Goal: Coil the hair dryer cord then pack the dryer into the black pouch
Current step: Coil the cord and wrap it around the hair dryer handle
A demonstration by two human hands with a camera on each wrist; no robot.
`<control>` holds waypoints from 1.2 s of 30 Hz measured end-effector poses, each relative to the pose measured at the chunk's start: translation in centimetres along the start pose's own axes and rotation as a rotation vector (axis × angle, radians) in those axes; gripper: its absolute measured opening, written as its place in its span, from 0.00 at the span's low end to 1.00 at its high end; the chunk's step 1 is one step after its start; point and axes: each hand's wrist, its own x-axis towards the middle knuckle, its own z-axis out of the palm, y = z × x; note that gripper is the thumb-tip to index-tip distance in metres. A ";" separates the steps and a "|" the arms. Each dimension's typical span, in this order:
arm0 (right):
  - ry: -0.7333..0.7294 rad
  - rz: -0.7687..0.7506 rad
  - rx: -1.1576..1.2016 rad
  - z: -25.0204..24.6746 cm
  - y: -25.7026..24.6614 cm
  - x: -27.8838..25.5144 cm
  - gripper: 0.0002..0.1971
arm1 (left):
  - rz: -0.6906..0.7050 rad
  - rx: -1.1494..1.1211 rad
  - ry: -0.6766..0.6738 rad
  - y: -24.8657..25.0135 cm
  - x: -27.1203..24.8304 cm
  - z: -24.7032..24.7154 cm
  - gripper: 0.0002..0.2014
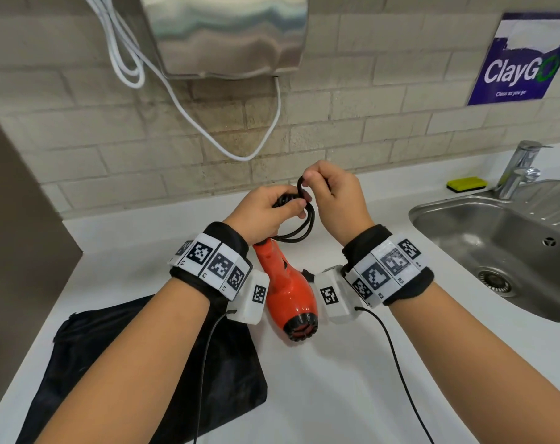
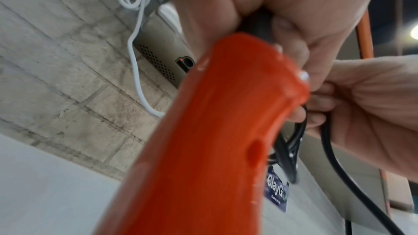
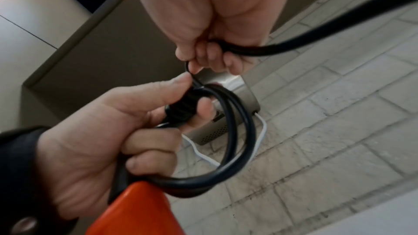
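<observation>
Above a white counter [image 1: 304,395] beside a steel sink [image 1: 458,219], the left hand [image 1: 265,213] grips the orange hair dryer [image 1: 288,296] and its coiled cord [image 1: 301,229]; the right hand [image 1: 336,200] pinches a loop. Near left lies the black pouch [image 1: 96,363], apparently flat.

Lighting: even, bright, diffuse; soft shadows are cast beneath the forearms onto the worktop [image 1: 320,395]. Glare: banded reflections are seen on the steel hand dryer [image 1: 227,33]. Distortion: wall lines are bowed toward the head view's edges. Focus: the orange hair dryer [image 2: 203,140] is blurred in both wrist views.
</observation>
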 end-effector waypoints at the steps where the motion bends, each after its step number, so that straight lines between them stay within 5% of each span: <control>1: -0.015 0.005 0.015 -0.1 0.1 -0.1 0.11 | -0.009 -0.014 0.026 -0.2 0.0 -0.1 0.06; 8: -0.525 0.284 -0.274 -2.0 2.4 -1.8 0.07 | -0.082 -0.251 0.294 -1.6 0.2 -1.6 0.08; 17: -0.375 0.521 0.334 -2.2 3.6 -2.7 0.17 | -0.116 -0.303 0.244 -1.6 0.5 -2.0 0.09; 20: -0.413 0.618 0.005 -1.6 6.7 -3.5 0.15 | -0.117 -0.295 0.209 -1.4 0.3 -1.9 0.09; 23: -0.626 0.620 -0.468 0.0 10.5 -5.1 0.14 | -0.116 -0.287 0.174 -1.0 0.2 -1.4 0.09; 28: -0.903 0.600 -0.837 2.8 14.2 -7.4 0.27 | -0.110 -0.244 0.097 -0.3 -0.1 -0.8 0.11; 36: -0.860 0.582 -0.796 2.7 14.7 -8.1 0.15 | -0.111 -0.234 0.065 -0.3 0.0 -0.8 0.11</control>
